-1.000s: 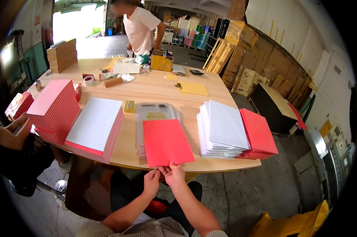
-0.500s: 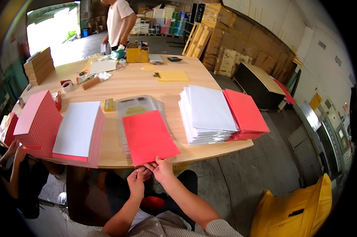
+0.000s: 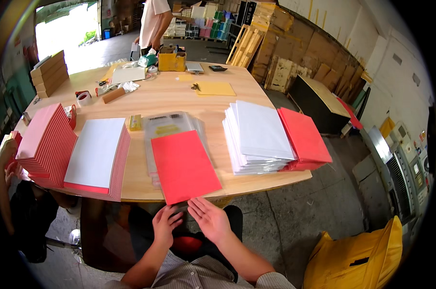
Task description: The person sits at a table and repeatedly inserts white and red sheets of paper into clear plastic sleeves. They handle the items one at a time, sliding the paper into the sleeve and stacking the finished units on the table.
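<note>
A flat red booklet or sheet lies on the table in front of me, partly covering some clear plastic sleeves. Just below its near edge is my left hand, fingers loosely apart and holding nothing. Beside it my right hand is open, with its palm turned up and its fingertips close to the booklet's bottom edge; whether they touch it I cannot tell. To the left rises a stack of red-edged pads with a white top. On the right are a pile of white packets in clear wrap and a red pile.
A tall pink stack stands at the far left, near another person's arm. Beyond lie a small yellow pack, a tape roll, a yellow clipboard and a cardboard box. A yellow bag is at lower right.
Both my hands have let go of the red booklet's near edge and opened just below it. The person across the table has moved to the right.
</note>
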Demonstrator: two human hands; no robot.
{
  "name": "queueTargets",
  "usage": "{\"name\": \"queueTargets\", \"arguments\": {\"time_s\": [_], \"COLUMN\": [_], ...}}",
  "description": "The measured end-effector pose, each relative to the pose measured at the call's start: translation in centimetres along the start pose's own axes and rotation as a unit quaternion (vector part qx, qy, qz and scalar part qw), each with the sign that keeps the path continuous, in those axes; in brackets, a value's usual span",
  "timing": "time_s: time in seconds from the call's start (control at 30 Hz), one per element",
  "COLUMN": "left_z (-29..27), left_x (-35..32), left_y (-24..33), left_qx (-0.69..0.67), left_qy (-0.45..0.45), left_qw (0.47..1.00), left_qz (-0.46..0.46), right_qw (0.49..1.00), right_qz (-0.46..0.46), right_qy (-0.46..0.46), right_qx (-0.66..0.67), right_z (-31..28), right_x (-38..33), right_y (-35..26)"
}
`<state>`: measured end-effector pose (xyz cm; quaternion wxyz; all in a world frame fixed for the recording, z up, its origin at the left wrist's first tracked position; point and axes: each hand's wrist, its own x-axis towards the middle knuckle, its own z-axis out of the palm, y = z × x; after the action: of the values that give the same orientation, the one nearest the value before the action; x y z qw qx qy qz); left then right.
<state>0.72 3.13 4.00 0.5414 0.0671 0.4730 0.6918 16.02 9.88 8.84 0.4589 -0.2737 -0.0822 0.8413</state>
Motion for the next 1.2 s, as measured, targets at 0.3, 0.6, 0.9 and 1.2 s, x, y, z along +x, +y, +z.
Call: {"name": "queueTargets", "arguments": {"time_s": [0.3, 0.6, 0.9, 1.2], "left_z": [8.5, 9.4, 11.0, 11.2], "left_x": [-11.5, -13.8, -6.6, -7.5], "left_y": [-2.1, -5.8, 10.4, 23.3], "left_qx": [0.054, 0.151, 0.252, 0.153], "left_qy": [-0.492, -0.589, -0.275, 0.141], "left_qw": [0.866, 0.791, 0.788, 0.455], "left_qz": [0.065, 0.069, 0.490, 0.866], "right_qw": [0.784, 0.756, 0.871, 0.954], "right_qz": [-0.081, 0.267, 0.295, 0.168], "right_qy": [-0.505, -0.435, -0.287, -0.151], "right_qx": [-0.352, -0.410, -0.268, -0.200], "right_z": [-5.6, -4.9, -14.3, -7.6], "right_x": [-2.6, -1.9, -0.5, -0.8], "right_y": [17.6, 19.1, 14.6, 5.4]}}
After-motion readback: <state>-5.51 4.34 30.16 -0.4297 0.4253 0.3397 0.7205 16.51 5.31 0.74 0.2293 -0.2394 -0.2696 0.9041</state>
